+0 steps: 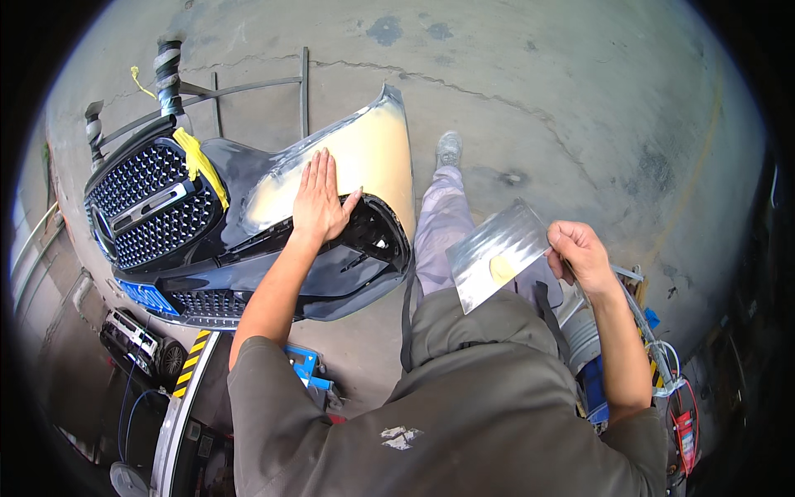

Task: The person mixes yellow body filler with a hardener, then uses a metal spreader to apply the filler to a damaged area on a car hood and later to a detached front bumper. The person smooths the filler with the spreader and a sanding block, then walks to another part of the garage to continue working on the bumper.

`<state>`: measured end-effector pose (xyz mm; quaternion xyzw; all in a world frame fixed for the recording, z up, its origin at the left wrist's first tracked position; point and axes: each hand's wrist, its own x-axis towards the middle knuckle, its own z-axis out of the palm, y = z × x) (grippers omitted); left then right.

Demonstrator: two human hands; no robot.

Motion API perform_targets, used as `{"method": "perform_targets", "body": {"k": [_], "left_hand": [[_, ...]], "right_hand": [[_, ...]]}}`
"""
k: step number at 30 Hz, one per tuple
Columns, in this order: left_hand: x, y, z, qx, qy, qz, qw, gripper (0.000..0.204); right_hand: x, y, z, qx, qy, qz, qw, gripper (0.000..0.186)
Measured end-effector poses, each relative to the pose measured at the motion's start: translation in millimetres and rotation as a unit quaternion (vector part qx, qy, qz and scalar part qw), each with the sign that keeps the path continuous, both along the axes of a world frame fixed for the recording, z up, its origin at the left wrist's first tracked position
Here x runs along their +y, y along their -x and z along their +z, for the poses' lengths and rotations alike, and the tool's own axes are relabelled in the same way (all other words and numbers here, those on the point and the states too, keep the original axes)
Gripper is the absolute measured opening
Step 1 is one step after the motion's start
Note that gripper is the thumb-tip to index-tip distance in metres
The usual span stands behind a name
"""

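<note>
A black car front bumper [331, 282] with a mesh grille [149, 207] rests on a metal stand, its corner coated in pale yellow filler [373, 157]. My left hand [319, 199] lies flat, fingers spread, on the filler patch above a dark opening in the bumper. My right hand [580, 253] pinches the edge of a shiny metal plate [497, 253] held out over my leg; a small dab of yellow filler [502, 268] sits on the plate.
Cracked concrete floor [530, 91] stretches ahead. A metal stand [248, 87] holds the bumper, with yellow tape [201, 166] on it. Buckets, wires and a red item [683, 431] crowd the right; a black-yellow striped bar [190, 364] and equipment lie lower left.
</note>
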<state>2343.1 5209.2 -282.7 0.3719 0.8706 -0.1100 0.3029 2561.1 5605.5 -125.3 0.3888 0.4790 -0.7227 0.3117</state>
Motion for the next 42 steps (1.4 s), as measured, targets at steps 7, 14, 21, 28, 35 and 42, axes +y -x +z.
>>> {"method": "perform_targets", "body": {"k": [7,14,21,28,35,42], "left_hand": [[8.0,-58.4,25.4,0.024,0.016,0.054,0.998,0.098],[-2.1,-27.3,20.1,0.101,0.004,0.055,0.993,0.09],[-3.1,-66.6,30.0,0.067,0.008,0.101,0.993,0.091],[-4.1,-39.2,20.6,0.049,0.008,0.096,0.994,0.091],[81.7,-13.2,-80.1,0.059,0.129,-0.037,0.989,0.1],[86.1,-86.0,-64.8,0.012,0.22,-0.2,0.955,0.097]], "right_hand": [[-4.3,4.0,5.3,0.047,0.019,-0.019,0.999,0.033],[-5.1,-27.0,8.4,0.014,-0.013,-0.053,0.998,0.032],[-15.0,-38.9,6.1,0.029,0.006,-0.059,0.998,0.031],[-15.8,-53.3,6.9,0.011,0.004,-0.074,0.997,0.03],[-21.3,-67.9,8.4,0.02,0.023,-0.091,0.995,0.029],[-16.3,-84.6,20.0,0.009,0.014,-0.138,0.99,0.028]]}}
